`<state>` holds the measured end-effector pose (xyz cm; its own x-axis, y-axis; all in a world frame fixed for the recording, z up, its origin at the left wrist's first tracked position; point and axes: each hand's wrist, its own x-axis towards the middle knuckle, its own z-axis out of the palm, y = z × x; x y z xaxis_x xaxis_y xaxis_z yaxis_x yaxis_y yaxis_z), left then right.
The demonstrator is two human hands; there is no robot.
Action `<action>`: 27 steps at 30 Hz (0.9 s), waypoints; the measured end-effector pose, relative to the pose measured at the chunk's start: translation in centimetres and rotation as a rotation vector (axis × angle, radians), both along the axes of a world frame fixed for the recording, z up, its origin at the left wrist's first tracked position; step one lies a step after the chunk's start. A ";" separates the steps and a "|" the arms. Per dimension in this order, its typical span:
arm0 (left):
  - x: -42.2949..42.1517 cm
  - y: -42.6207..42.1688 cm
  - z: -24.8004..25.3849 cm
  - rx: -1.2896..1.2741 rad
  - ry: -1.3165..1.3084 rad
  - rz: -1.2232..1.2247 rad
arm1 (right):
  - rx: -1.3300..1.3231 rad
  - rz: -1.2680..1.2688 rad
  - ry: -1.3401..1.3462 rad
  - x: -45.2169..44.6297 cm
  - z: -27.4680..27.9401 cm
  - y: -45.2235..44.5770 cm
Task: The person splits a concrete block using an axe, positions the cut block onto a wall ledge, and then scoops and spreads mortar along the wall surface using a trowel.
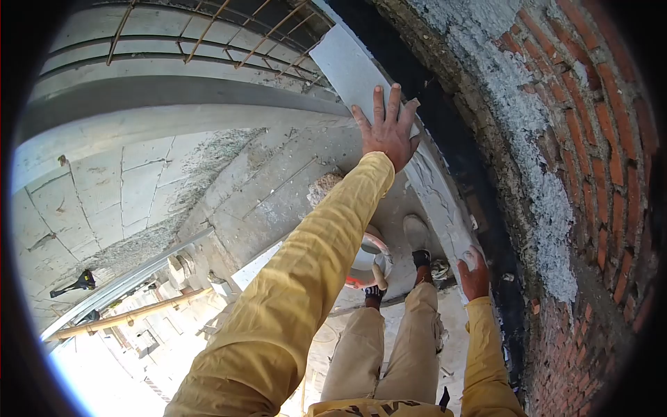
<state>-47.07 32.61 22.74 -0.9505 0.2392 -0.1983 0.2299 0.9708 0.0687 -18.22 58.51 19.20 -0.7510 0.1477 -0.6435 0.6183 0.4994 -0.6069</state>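
My left hand (390, 132) is stretched far forward, fingers spread flat on a smooth pale grey block (349, 61). The block lies along the top of a narrow wall. Nearer my body, my right hand (474, 275) rests at the edge of the same wall, thumb and fingers apart, with nothing visibly held. Between the hands runs a strip of uneven grey mortar (439, 191) on the wall top. Below my left forearm stands a bucket (368, 258) with an orange-red rim. A wooden tool handle (379, 276) sticks out of it.
A brick wall (590, 160) with rough grey mortar rises at the right, behind a dark band (497, 229). Rusty rebar (201, 35) and a concrete beam (180, 104) lie ahead. A rubble chunk (323, 187) sits near my arm. A wooden pole (139, 313) lies lower left.
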 end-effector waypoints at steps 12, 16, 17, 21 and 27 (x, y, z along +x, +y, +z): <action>25.7 -7.5 2.8 0.019 -0.433 0.065 | 0.103 -0.025 -0.400 20.8 -0.6 -1.1; 43.1 -14.4 7.0 0.021 -0.873 0.415 | 0.168 0.091 -0.363 21.8 0.6 -5.1; 47.8 -16.2 7.7 -0.023 -0.979 0.503 | 0.193 0.105 -0.344 21.9 1.7 -6.0; 64.1 -24.2 12.2 -0.010 -1.114 0.806 | 0.246 0.116 -0.255 21.1 5.7 -9.2; 74.6 -32.2 13.0 0.125 -1.137 0.910 | 0.189 0.032 -0.187 23.3 9.6 -11.4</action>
